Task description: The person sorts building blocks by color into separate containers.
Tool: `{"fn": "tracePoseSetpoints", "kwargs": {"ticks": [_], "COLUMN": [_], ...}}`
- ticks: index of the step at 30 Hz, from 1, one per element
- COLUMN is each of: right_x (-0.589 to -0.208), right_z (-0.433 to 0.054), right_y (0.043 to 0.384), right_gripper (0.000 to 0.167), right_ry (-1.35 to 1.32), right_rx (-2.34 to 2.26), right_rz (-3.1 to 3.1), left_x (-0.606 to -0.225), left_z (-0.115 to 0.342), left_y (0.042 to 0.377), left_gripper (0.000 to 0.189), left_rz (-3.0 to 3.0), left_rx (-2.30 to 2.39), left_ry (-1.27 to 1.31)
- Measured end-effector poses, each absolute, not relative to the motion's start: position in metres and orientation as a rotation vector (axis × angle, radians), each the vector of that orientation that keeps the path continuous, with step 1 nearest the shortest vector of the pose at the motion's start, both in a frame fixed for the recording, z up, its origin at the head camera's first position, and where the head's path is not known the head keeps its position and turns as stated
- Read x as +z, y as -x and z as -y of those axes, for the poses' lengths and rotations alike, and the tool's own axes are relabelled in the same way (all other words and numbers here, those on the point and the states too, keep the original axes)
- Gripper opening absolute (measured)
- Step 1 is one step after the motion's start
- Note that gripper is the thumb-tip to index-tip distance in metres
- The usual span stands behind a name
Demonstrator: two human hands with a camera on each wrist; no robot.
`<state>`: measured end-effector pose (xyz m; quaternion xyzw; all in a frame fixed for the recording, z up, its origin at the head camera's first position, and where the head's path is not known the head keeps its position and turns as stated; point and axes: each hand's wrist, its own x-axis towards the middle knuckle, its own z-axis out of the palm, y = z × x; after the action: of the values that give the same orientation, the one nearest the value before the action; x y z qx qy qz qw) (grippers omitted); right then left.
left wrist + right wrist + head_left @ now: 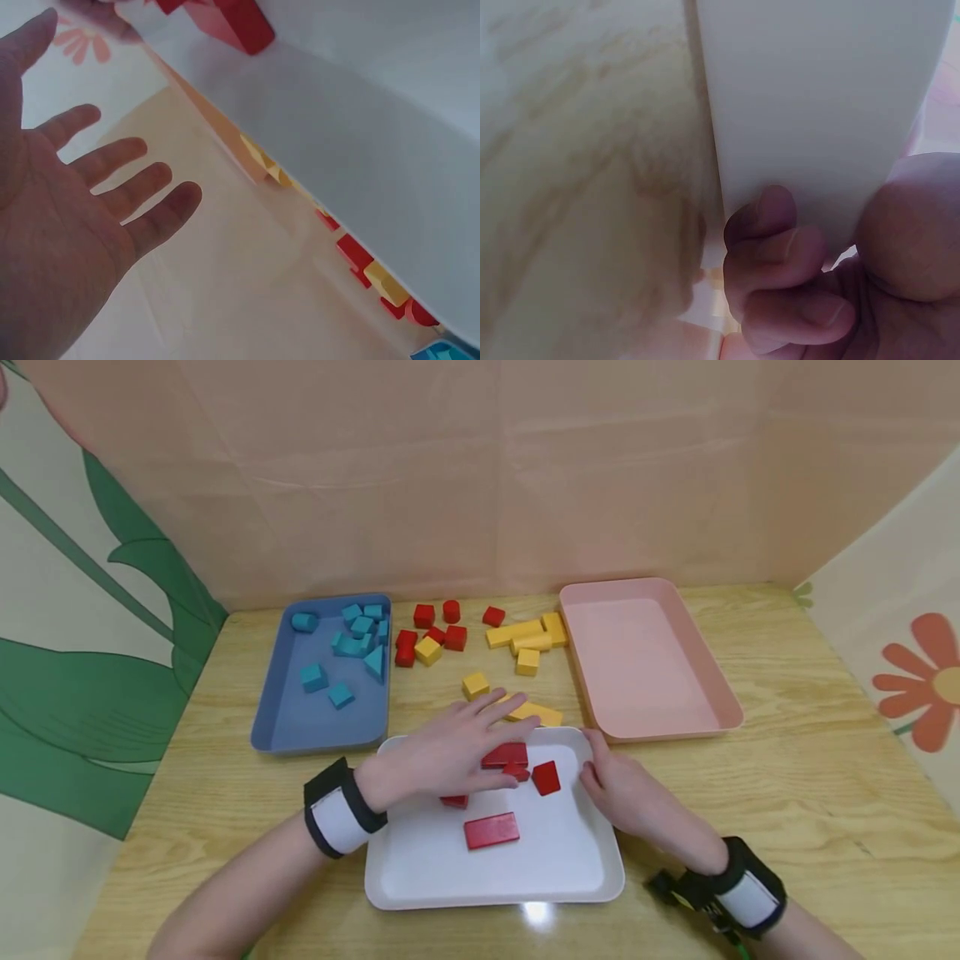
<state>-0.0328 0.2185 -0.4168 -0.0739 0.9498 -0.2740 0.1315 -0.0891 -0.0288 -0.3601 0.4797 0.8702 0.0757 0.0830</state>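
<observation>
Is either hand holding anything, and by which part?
The right hand grips the white tray by its rim near the far right corner; the left hand holds nothing.

Soft, even light is falling across the wooden table [847, 793] as I'm watching, and one white glare spot is glinting just below the near edge of the white tray [555, 877]. The head view is looking fairly bright and slightly soft. The left wrist view is running dimmer and greyer, with the left hand [82, 217] lying in shade. In the right wrist view, the wooden table is smearing into blur, the right hand [817, 307] is sitting in shadow, and pale light is glowing along the right edge.
</observation>
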Motion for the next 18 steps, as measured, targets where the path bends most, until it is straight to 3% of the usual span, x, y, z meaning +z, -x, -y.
{"fn": "tracePoseSetpoints", "kwargs": {"ticks": [18], "right_x": [-0.416], "right_z": [-0.218], "right_y": [0.031], "right_gripper": [0.051], "right_ry": [0.179], "right_rx": [-0.793], "right_rz": [-2.746], "left_x": [-0.35], "left_z": [0.045], "left_y": [0.144], "left_gripper": [0.074], "left_rz": [-2.76], "left_rx": [0.201], "left_ry": [-1.169]}}
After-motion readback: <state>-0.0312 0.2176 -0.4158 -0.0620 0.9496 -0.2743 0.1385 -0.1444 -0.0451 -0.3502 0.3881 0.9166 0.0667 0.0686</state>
